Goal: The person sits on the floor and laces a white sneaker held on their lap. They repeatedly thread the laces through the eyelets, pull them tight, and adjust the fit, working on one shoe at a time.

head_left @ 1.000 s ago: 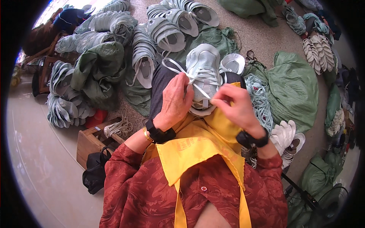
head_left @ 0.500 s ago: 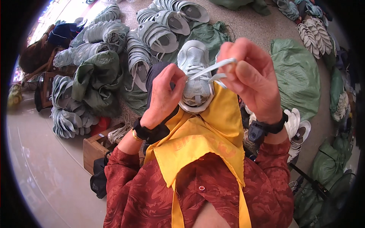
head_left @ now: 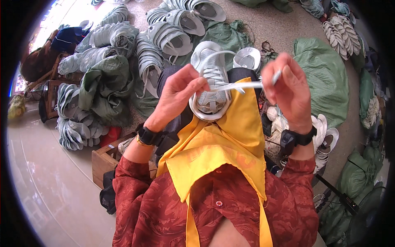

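Closest to me: red patterned shirt point(head_left: 164, 206) and yellow apron point(head_left: 222, 144) draped over my lap, w/ the pale grey sneaker point(head_left: 210, 82) sitting on top of it, toe pointing away, heel toward me. My left hand point(head_left: 177, 96) is down at the shoe's left side, thumb & forefinger pinched shut on the white lace point(head_left: 234, 86) right by the eyelets, steadying the shoe. My right hand point(head_left: 288, 92) is up and out to the right, fingers closed on the lace tip, lace running taut & nearly level btwn the two hands. That's the change: a sec ago both hands were huddled low over the tongue, half a sec ago the right was just lifting, and now it's swung wide, drawing the slack clean through. I'd say that means this eyelet pass is done and the lacing is snugging up, tho how many rows remain I can't tell, the left hand hides part of them. Black bands on both wrists. Just beyond the shoe, a second pale shoe point(head_left: 247, 59) lies near its toe. Left of my knee, a wooden crate point(head_left: 105, 158). Farther out on the floor: stacks of grey-green shoe uppers point(head_left: 164, 37) fanned in rows, green sacks point(head_left: 325, 78) to the right and left, more pale soles point(head_left: 341, 35) piled at far right.
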A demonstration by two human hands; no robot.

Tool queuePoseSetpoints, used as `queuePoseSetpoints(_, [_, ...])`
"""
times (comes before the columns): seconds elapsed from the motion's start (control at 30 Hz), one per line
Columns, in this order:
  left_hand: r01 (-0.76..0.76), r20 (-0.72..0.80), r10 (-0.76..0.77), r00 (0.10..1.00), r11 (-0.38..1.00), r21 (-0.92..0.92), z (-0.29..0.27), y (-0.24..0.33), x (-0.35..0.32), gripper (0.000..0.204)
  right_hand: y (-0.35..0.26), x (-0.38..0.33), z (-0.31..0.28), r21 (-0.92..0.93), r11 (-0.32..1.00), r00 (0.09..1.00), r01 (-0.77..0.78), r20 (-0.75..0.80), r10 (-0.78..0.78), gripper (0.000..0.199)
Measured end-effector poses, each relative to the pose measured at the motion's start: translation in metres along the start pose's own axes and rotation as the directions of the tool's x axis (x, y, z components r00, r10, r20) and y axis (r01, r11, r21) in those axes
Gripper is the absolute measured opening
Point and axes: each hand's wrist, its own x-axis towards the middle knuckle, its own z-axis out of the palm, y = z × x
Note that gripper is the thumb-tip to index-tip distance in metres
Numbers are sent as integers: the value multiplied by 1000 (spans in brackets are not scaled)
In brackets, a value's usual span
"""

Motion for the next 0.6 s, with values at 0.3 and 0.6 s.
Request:
queuePoseSetpoints(0.3, [292,-137,-275,952,949,120,-60,26,-53,25,33,-96,-116,-361,771,848,-525,-293,441,20])
queuePoseSetpoints(0.6, [251,-297,28,954,460,852,-45,31,-48,25,69,-42,-54,-930,362,996,-64,-84,-40,22])
